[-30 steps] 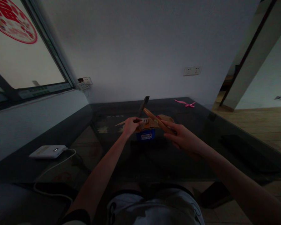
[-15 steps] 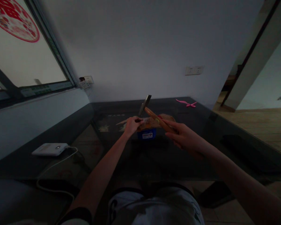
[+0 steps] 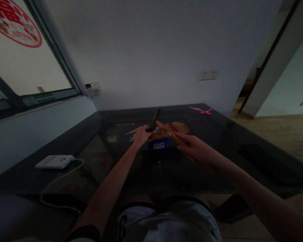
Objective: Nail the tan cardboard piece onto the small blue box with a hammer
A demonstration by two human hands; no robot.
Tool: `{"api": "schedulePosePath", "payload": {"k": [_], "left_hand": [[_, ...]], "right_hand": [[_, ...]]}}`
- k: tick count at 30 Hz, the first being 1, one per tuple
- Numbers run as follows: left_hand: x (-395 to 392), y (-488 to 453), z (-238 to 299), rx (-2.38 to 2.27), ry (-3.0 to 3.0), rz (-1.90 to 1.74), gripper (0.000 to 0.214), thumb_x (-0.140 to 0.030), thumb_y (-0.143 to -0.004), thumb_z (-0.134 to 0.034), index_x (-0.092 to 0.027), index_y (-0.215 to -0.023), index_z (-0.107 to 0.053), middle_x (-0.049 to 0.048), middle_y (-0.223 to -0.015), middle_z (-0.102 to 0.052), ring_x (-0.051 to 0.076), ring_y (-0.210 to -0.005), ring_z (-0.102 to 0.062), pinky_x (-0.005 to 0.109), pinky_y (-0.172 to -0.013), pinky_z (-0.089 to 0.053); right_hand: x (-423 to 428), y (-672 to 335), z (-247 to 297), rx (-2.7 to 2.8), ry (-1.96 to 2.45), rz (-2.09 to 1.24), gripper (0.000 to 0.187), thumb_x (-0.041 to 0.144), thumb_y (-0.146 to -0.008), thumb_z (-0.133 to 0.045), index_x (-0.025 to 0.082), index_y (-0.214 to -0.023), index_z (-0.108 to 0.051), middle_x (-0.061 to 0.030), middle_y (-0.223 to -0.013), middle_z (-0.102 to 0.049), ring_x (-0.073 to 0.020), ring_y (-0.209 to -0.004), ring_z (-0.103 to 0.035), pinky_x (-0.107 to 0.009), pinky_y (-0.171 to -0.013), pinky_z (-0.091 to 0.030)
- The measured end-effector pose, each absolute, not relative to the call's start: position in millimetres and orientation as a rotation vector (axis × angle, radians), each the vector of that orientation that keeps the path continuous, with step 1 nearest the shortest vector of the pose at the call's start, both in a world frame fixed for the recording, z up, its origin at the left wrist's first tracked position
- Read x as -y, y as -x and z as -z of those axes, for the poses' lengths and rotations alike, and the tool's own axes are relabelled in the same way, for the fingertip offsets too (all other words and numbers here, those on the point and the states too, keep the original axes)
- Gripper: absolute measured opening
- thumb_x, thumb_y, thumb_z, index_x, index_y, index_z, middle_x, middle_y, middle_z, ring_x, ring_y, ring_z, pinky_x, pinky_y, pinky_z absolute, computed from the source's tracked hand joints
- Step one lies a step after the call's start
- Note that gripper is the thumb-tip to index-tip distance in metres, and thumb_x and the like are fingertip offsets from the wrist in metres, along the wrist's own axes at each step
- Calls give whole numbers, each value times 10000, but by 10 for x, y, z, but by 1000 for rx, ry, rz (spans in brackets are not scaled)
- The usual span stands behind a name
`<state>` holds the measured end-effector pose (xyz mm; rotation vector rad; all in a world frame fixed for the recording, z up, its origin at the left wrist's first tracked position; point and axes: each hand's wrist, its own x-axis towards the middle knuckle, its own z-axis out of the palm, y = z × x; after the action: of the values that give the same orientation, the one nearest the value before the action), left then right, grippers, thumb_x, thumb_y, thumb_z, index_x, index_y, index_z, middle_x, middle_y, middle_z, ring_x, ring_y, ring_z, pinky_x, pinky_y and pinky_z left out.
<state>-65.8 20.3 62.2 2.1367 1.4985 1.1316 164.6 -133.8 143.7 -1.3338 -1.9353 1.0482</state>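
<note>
My right hand (image 3: 195, 149) is closed round the wooden handle of a hammer (image 3: 164, 129), whose dark metal head (image 3: 155, 120) sits low, just above my left hand. My left hand (image 3: 141, 134) is pinched on something small and dark at the edge of a brown wooden piece (image 3: 170, 129). That piece rests on a small blue box (image 3: 158, 144) on the dark glass table (image 3: 217, 158). What the left fingers pinch is too small to name.
A white power bank (image 3: 54, 161) with a white cable (image 3: 58, 183) lies at the left on the table. A pink ribbon (image 3: 200, 110) lies at the far right corner. Wall sockets (image 3: 207, 75) are behind. A window is on the left and a doorway on the right.
The hammer head has dropped from its raised position down to just beside my left fingers. My left hand has stayed in place on the wooden piece.
</note>
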Motion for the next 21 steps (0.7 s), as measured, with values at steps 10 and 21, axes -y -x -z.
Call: {"api": "schedulePosePath", "payload": {"k": [10, 21], "left_hand": [[-211, 664, -623, -1494, -2159, -1105, 168, -287, -726, -674, -149, -812, -717, 56, -772, -713, 180, -699, -646, 270, -635, -482], [-171, 649, -679, -1546, -2166, -1075, 179, -281, -725, -674, -137, -820, -723, 70, -788, -712, 176, -708, -644, 270, -668, -478]], "right_hand": [[1340, -1666, -1432, 1937, 1316, -1020, 626, 157, -807, -503, 128, -1409, -334, 73, -525, -478, -63, -351, -434, -164, -330, -353], [1362, -1686, -1471, 1918, 1321, -989, 627, 172, -816, -504, 141, -1416, -325, 88, -494, -447, -71, -345, -441, -168, -334, -367]]}}
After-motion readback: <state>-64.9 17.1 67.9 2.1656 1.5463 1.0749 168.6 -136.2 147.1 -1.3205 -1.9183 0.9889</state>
